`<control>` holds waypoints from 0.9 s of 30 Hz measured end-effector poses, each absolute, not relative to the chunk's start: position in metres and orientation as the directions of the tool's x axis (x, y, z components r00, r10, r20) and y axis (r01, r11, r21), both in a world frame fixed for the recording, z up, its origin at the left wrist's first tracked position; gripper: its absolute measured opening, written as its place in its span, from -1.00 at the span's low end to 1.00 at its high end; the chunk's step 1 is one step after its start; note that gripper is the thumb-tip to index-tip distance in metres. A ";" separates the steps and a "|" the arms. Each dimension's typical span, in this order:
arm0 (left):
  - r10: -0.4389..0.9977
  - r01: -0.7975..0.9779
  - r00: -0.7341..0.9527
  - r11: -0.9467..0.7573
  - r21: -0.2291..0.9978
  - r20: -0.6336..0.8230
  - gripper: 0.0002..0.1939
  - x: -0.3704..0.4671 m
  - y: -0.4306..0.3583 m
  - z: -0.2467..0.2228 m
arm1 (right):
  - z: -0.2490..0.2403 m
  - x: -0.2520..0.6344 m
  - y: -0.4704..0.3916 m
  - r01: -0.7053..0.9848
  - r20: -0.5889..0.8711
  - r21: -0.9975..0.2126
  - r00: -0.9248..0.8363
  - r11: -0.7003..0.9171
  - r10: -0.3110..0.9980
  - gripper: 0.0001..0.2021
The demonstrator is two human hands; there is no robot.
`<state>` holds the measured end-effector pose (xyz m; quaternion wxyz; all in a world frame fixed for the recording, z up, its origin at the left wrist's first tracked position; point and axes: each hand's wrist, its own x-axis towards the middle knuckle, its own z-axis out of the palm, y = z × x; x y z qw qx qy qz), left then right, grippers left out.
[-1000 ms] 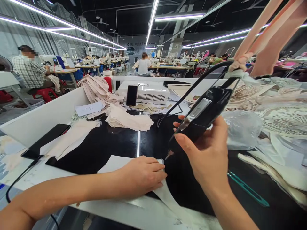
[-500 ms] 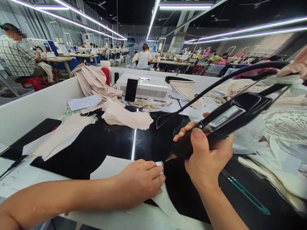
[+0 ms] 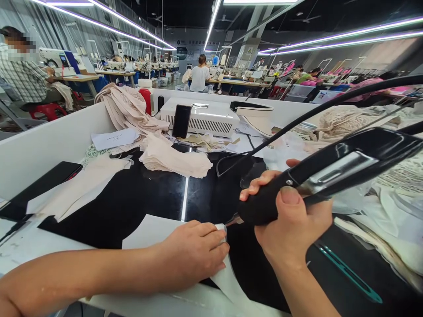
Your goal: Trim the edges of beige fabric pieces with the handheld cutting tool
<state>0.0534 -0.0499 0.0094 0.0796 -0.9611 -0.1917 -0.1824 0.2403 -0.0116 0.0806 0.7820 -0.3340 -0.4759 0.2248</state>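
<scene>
My left hand (image 3: 198, 251) lies over a white sheet (image 3: 145, 232) at the table's near edge, fingers together and pressing down. Under its fingertips is the rim of a pale fabric piece (image 3: 229, 281), most of it covered by the hand. My right hand (image 3: 294, 233) is wrapped round a black corded hand tool (image 3: 264, 204) that has a silver lever on its side. Its narrow metal tip (image 3: 234, 219) points left and reaches the edge of the white piece by my left fingertips; contact cannot be made out for certain.
Stacked cream fabric pieces (image 3: 175, 158) lie mid-table. Behind them a phone (image 3: 181, 121) leans on a white vented box (image 3: 211, 121). A thick black cable (image 3: 297, 119) arches across the right. A slim teal tool (image 3: 350, 273) rests at right, near piled lace (image 3: 401, 176). Co-workers sit beyond.
The black tool has turned flatter and its tip has come left to the white piece's edge. My left hand has stayed nearly in place. Another hand at the upper right is out of view.
</scene>
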 end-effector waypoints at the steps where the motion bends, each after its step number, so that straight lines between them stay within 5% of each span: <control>1: 0.341 0.400 0.863 -0.912 -0.089 0.373 -0.73 0.053 -0.050 0.010 | 0.079 0.240 -0.011 -0.025 0.596 -0.738 0.446 0.675 0.668 -0.51; 27: 0.394 0.491 0.827 -0.854 -0.174 0.401 -0.65 0.050 -0.063 0.007 | 0.075 0.245 -0.007 -0.043 0.612 -0.703 0.472 0.710 0.635 -0.38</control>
